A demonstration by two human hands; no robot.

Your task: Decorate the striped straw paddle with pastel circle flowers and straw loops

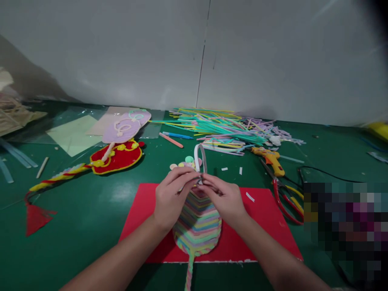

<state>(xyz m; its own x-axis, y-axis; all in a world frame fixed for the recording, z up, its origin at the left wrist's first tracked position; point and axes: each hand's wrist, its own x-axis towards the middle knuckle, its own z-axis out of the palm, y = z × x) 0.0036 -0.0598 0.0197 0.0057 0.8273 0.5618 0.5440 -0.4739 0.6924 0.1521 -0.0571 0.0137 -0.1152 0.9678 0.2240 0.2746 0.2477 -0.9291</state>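
Observation:
A looped white strip (197, 157), perhaps tape, rises between my two hands. Its lower ends are pinched in the fingertips of my left hand (171, 196) and my right hand (228, 198), which meet above the work. Under them lies a leaf-shaped fan (198, 230) of pastel chenille stems in V-shaped stripes, its twisted handle (189, 273) pointing toward me. The hands hide the fan's top. A red board (257, 226) is beneath the fan. Just behind my left hand sit several pastel discs (189, 159).
Loose chenille stems (224, 127) lie along the wall. At right are a yellow glue gun (269, 158) and red-handled pliers (280, 198). A red fan (121, 161) and a purple fan (125, 126) rest at left. Two pens (177, 135) and white paper scraps (241, 170) lie behind the board.

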